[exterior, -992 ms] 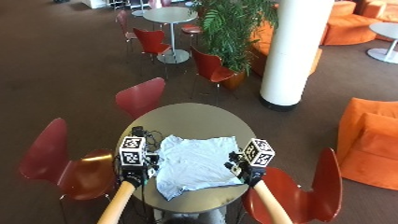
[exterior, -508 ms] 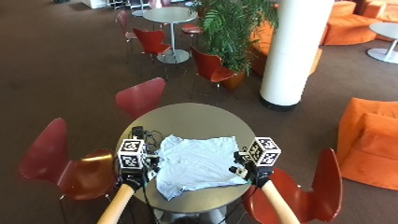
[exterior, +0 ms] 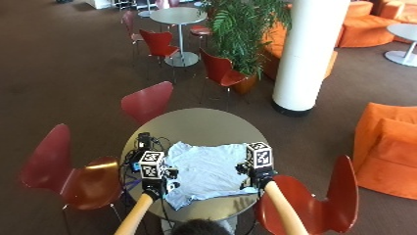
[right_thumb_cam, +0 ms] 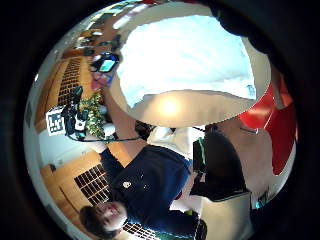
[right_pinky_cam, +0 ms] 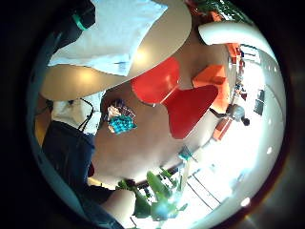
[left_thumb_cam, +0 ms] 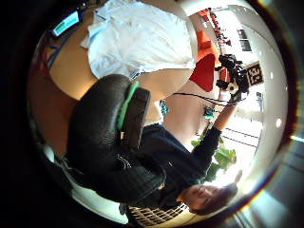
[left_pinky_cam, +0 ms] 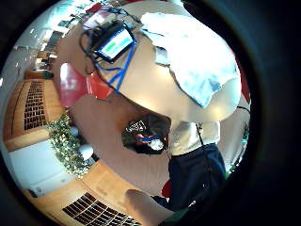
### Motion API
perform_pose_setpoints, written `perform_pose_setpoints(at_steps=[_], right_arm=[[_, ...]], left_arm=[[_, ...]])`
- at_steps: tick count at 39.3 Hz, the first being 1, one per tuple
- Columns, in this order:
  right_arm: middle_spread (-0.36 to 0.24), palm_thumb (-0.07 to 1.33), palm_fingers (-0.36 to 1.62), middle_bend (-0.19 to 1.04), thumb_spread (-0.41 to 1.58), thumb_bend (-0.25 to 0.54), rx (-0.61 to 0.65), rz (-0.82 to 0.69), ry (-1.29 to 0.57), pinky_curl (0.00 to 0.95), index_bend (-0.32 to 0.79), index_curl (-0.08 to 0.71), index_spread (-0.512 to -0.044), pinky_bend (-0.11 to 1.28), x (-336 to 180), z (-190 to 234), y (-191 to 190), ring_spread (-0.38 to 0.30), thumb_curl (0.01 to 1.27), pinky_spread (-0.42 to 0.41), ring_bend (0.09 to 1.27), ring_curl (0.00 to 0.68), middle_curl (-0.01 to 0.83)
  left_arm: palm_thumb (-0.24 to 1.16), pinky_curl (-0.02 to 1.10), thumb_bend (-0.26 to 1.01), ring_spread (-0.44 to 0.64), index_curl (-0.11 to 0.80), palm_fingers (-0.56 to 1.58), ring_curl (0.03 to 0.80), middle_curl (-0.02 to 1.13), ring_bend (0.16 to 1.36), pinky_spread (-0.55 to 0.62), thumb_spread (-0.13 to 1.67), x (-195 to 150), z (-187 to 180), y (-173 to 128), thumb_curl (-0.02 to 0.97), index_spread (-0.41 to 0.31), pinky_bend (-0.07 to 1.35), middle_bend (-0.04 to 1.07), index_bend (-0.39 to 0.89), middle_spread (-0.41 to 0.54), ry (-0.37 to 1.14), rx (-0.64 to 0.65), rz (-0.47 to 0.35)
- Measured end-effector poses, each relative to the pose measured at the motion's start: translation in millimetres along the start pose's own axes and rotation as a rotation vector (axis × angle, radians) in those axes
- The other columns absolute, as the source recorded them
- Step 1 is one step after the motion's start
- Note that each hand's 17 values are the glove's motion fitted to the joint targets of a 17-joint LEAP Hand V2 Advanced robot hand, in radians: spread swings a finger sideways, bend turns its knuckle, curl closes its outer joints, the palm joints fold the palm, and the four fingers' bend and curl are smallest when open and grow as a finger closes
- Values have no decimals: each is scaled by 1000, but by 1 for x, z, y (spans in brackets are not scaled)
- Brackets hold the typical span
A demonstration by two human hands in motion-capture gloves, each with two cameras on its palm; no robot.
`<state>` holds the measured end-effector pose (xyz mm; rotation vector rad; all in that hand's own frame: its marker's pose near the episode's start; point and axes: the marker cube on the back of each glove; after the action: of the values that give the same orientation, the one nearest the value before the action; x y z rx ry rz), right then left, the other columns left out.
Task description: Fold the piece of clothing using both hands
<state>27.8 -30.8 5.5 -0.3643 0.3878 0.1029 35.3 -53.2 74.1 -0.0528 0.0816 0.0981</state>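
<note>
garment (exterior: 207,175) lies spread flat, pale blue, on the round worktop (exterior: 196,123), its near hem reaching the near rim. left to right: a small device with a lit screen (exterior: 145,143) sits on the worktop just beside the cloth's left edge; the left hand (exterior: 156,180) hangs at that left edge; the right hand (exterior: 256,177) at the right edge. grip of each hand: cannot tell, as the fingers are hidden from above and the palm views look out at cloth lying unlifted, with no fold caught. judged step: taking hold of the two side edges for a first fold. to do it well, pinch both edges level with each other, lift together, carry one side squarely over the other, and keep the left edge away from the device.
</note>
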Motion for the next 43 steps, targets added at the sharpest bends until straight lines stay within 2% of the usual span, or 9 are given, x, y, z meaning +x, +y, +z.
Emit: perform_pose_setpoints(at_steps=[7,11,17,22,24,26,33,38,43], right_arm=[[-90,680,470,191,1099,146,-111,60,-16,340,104,229,-338,399,27,61,-64,-89,346,48,408,330,343],[-97,713,461,195,1070,124,-102,205,27,346,113,227,-344,410,17,60,-35,-94,363,44,404,332,352],[-110,773,477,163,1040,103,-19,134,-8,363,124,233,-349,471,12,80,-35,-81,389,70,391,335,349],[-109,860,551,146,1041,122,43,143,9,360,150,250,-340,493,8,94,-32,-57,428,91,398,330,337],[-142,908,690,228,1048,141,119,138,43,346,207,275,-336,440,7,95,-31,-103,444,49,371,325,361],[-169,939,964,216,1001,134,163,142,100,352,221,287,-320,495,6,95,-28,-155,458,-77,403,331,363],[-225,990,1217,223,999,117,187,107,229,375,175,346,-290,512,12,105,-30,-234,481,-252,448,388,399],[-245,1006,1239,252,1071,117,186,38,172,391,129,353,-282,548,13,99,-14,-261,482,-298,501,419,426],[-254,1021,1231,273,1130,116,227,18,170,398,127,354,-276,570,11,72,21,-265,482,-318,531,439,448]], left_arm=[[188,281,-16,328,328,196,238,257,539,309,1180,9,65,-40,230,-91,237,170,179,139,113,-153,57],[181,287,-28,321,334,207,240,266,538,309,1119,6,112,-65,242,-99,233,182,172,135,113,-214,105],[186,294,-29,327,347,213,236,284,501,313,1031,23,123,-24,263,-109,223,190,186,125,59,-305,19],[252,282,-12,254,360,344,224,307,455,253,1007,19,153,-46,285,-126,191,238,202,50,46,-75,43],[355,274,43,184,388,502,222,347,416,197,1056,18,158,-55,303,-147,148,329,276,-4,33,42,56],[543,305,148,55,396,892,221,351,416,50,1108,19,157,-56,349,-180,265,387,291,-66,5,100,60],[639,358,166,-117,415,1039,277,415,407,-125,1165,20,138,-37,373,-215,264,397,231,-160,-71,130,71],[668,381,163,-205,420,1122,317,444,429,-197,1208,23,106,-8,379,-231,255,405,172,-210,-111,205,115],[678,393,143,-270,424,1165,349,468,450,-248,1214,24,78,10,392,-249,264,416,163,-247,7,272,179]])
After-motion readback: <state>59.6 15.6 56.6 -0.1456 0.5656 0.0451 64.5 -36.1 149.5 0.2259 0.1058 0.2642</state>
